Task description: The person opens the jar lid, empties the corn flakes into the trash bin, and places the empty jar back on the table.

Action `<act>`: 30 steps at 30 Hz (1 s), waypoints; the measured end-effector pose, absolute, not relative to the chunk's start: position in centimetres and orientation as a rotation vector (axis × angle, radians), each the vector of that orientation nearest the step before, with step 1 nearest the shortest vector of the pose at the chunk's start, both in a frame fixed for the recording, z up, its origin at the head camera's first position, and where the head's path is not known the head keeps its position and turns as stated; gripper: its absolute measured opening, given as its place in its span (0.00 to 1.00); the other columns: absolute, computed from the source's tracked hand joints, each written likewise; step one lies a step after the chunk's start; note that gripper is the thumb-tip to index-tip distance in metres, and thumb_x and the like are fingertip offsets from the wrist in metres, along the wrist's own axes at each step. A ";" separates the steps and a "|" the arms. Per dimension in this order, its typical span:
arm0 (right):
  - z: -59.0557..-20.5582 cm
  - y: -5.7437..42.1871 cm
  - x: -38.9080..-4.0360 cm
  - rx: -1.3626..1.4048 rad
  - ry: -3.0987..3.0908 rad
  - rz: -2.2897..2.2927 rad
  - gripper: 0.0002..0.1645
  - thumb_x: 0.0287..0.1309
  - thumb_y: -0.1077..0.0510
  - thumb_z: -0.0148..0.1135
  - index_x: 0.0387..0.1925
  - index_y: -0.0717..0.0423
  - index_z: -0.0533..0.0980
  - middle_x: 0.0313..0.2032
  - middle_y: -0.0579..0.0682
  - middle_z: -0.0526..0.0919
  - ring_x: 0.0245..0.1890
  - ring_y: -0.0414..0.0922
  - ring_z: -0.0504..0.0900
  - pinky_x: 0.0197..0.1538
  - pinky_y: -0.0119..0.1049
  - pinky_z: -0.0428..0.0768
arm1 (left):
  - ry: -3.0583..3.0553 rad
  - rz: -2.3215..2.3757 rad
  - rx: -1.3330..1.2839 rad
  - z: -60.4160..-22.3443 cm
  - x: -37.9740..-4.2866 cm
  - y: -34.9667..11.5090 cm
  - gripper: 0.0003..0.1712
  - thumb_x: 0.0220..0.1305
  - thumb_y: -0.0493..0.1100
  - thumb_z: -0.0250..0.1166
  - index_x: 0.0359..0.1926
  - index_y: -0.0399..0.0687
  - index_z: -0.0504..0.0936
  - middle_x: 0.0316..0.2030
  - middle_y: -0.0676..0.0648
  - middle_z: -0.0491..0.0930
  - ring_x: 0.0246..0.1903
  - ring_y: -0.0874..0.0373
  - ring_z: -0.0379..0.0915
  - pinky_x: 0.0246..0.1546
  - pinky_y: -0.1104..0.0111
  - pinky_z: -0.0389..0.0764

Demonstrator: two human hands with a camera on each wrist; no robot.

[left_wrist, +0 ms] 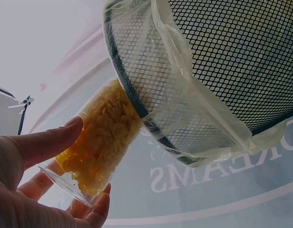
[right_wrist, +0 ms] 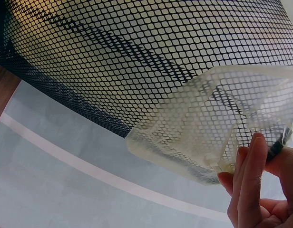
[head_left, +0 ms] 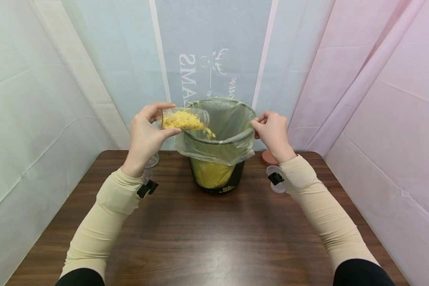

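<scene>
My left hand (head_left: 146,129) grips a clear plastic jar (left_wrist: 101,137) by its base end. The jar lies tipped sideways, mouth over the rim of a black mesh bin (head_left: 216,174). Yellow flakes (head_left: 183,120) fill much of the jar, and some spill from its mouth into the bin. A thin translucent bag (head_left: 218,153) lines the bin and folds down over its rim. On the far right of that rim, my right hand (head_left: 271,129) pinches the bag's edge; the right wrist view shows the fingers (right_wrist: 251,175) against the film and rim. Yellow shows through the lower mesh.
The bin stands on a brown wooden table (head_left: 214,230). Behind my right wrist lie a reddish-brown lid (head_left: 269,158) and a clear round plastic piece (head_left: 278,187). A clear round item (head_left: 153,160) is partly hidden by my left wrist. Pale curtains (head_left: 121,47) surround the table.
</scene>
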State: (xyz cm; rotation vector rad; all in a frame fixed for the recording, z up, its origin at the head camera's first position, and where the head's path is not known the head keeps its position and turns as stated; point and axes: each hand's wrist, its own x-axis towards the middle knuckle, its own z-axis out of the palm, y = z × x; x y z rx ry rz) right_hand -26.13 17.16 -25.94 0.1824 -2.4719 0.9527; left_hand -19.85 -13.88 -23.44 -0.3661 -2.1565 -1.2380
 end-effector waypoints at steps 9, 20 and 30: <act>-26.0 17.2 -26.3 0.179 -2.470 0.954 0.10 0.54 0.56 0.54 0.25 0.57 0.78 0.15 0.51 0.83 0.11 0.37 0.79 0.23 0.28 0.73 | -2.156 -1.218 -0.366 -23.2 -19.9 -13.7 0.31 0.39 0.34 0.78 0.49 0.52 0.83 0.48 0.49 0.80 0.38 0.61 0.65 0.51 0.63 0.74; -26.0 17.2 -26.2 0.173 -2.467 0.967 0.10 0.53 0.56 0.55 0.26 0.58 0.78 0.16 0.52 0.83 0.11 0.35 0.78 0.23 0.27 0.73 | -2.151 -1.170 -0.374 -23.1 -19.9 -13.6 0.32 0.39 0.33 0.78 0.49 0.56 0.83 0.45 0.49 0.80 0.41 0.62 0.67 0.50 0.62 0.71; -25.9 17.2 -26.1 0.187 -2.475 0.952 0.10 0.54 0.56 0.54 0.26 0.57 0.78 0.16 0.52 0.83 0.12 0.37 0.79 0.21 0.29 0.73 | -2.171 -1.150 -0.376 -22.9 -20.0 -13.6 0.33 0.39 0.35 0.78 0.51 0.58 0.83 0.44 0.48 0.80 0.40 0.60 0.67 0.49 0.62 0.70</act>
